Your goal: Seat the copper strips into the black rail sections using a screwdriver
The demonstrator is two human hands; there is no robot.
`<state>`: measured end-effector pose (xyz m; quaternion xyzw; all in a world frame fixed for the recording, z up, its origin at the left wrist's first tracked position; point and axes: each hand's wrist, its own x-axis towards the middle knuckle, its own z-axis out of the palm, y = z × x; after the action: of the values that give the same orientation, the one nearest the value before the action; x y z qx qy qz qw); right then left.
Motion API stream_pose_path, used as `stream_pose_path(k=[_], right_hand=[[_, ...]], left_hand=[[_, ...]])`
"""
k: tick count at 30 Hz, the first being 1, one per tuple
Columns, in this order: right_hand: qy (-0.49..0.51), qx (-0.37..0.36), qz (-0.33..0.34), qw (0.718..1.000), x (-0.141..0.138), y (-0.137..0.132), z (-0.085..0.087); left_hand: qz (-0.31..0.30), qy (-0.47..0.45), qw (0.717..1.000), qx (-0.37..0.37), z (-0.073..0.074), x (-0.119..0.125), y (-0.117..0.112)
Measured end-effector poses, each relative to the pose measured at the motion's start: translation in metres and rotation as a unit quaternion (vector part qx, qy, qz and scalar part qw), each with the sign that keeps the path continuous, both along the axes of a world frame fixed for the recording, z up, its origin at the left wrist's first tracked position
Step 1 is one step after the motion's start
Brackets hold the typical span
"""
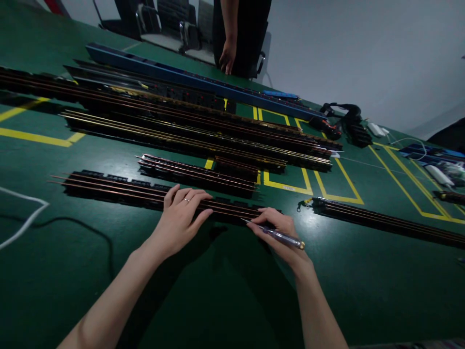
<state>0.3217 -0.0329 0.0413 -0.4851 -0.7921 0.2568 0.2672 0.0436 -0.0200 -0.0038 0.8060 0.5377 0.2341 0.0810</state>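
My left hand (pixel 181 213) lies flat, fingers stretched out, on a long black strip with copper rails (pixel 119 190) near the front of the green table (pixel 218 291). A ring shows on one finger. My right hand (pixel 278 232) pinches a slim screwdriver with a clear purple handle (pixel 279 236), its tip touching the right end of the same strip.
Several more black and copper strips (pixel 196 140) lie in rows behind, with a long blue bar (pixel 189 80) at the back. Another person (pixel 236 34) stands at the far edge. A white cable (pixel 25 218) lies at left, another strip (pixel 392 223) at right, cables and chargers (pixel 348 123) beyond.
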Motion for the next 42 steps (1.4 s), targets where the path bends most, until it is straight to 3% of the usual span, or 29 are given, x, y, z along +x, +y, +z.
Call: stream_pose_path(k=[3, 7, 9, 13, 15, 26, 30, 32, 35, 38, 42], right_hand=[[-0.011, -0.004, -0.006, 1.0, 0.002, 0.0, 0.001], [0.011, -0.009, -0.002, 1.0, -0.003, 0.0, 0.003], [0.024, -0.001, 0.004, 1.0, -0.007, 0.0, 0.003], [0.028, 0.005, 0.006, 1.0, -0.008, 0.0, 0.002], [0.028, 0.001, 0.007, 1.0, -0.005, 0.001, 0.001], [-0.015, -0.025, -0.01, 1.0, 0.009, 0.004, 0.003], [-0.023, -0.014, -0.067, 0.997, 0.013, 0.005, 0.002], [0.012, 0.018, -0.115, 0.993, 0.014, 0.006, -0.002], [0.045, 0.14, -0.142, 0.979, 0.012, 0.006, -0.006], [-0.028, 0.244, -0.073, 0.967, -0.001, 0.004, -0.007], [-0.173, 0.238, 0.026, 0.955, -0.03, -0.002, -0.01]], left_hand=[[0.063, -0.015, 0.998, 0.004, -0.003, -0.01, 0.005], [0.132, -0.005, 0.989, 0.062, -0.004, -0.026, 0.007], [0.122, 0.003, 0.989, 0.081, -0.004, -0.025, 0.003], [0.003, 0.022, 0.999, 0.049, -0.001, -0.01, -0.004], [-0.014, 0.02, 0.999, 0.028, -0.001, -0.005, -0.003], [0.108, 0.027, 0.993, 0.038, -0.005, -0.029, 0.007], [0.111, 0.019, 0.992, 0.048, -0.007, -0.031, 0.009], [0.101, 0.012, 0.994, 0.036, -0.005, -0.031, 0.008], [0.066, 0.0, 0.998, 0.01, 0.003, -0.028, 0.004], [-0.01, -0.031, 0.999, -0.018, 0.012, -0.016, -0.007], [-0.112, -0.134, 0.984, 0.033, 0.014, 0.008, -0.02]])
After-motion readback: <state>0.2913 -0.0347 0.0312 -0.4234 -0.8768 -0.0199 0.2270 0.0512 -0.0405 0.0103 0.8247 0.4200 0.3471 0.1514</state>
